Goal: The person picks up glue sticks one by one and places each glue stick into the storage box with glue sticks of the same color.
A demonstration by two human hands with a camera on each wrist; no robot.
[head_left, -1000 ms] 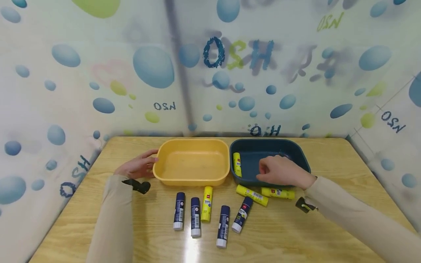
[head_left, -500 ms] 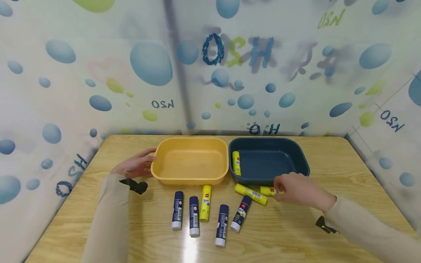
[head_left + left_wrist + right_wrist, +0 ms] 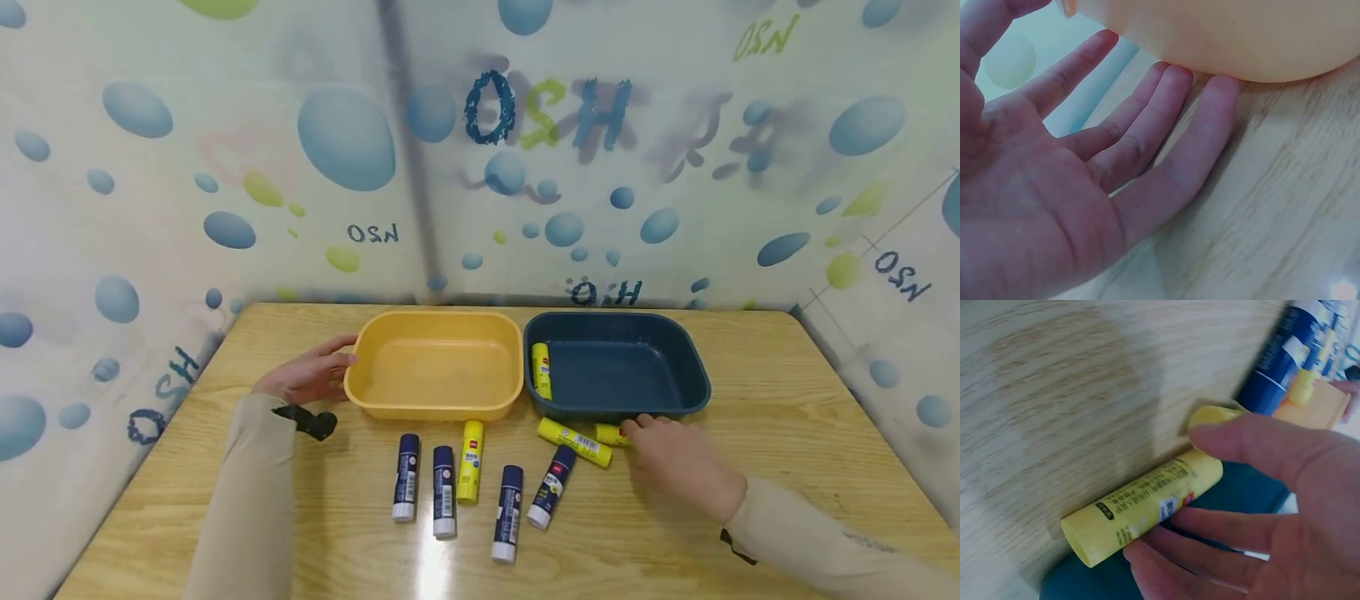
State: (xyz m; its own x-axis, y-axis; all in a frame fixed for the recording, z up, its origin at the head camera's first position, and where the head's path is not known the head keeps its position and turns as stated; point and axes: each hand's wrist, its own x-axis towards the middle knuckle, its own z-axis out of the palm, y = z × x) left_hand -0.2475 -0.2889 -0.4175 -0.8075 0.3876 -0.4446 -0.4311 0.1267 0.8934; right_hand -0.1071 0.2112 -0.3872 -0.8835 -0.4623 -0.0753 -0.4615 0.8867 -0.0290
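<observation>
My left hand [image 3: 307, 377] rests its fingertips against the left side of the yellow plastic basin [image 3: 435, 410], fingers spread and nearly straight. Just in front of the dark blue basin [image 3: 615, 410], my right hand [image 3: 684, 467] has its thumb and fingers on either side of a yellow glue stick [image 3: 1147, 503] lying on the table. In the head view that hand covers most of the stick. Left of it, a second yellow glue stick [image 3: 575, 442] lies slanted. Another yellow glue stick [image 3: 542, 372] leans inside the blue basin at its left end.
Several navy glue sticks with white ends, one of them a navy glue stick [image 3: 507, 512], lie across the wooden table [image 3: 615, 550]. Among them is a yellow glue stick [image 3: 470, 462]. A wall [image 3: 480, 208] with a bubble pattern rises behind the basins.
My right hand has moved from over the blue basin toward me and down to the yellow glue stick in front of it. The left hand keeps its place at the yellow basin.
</observation>
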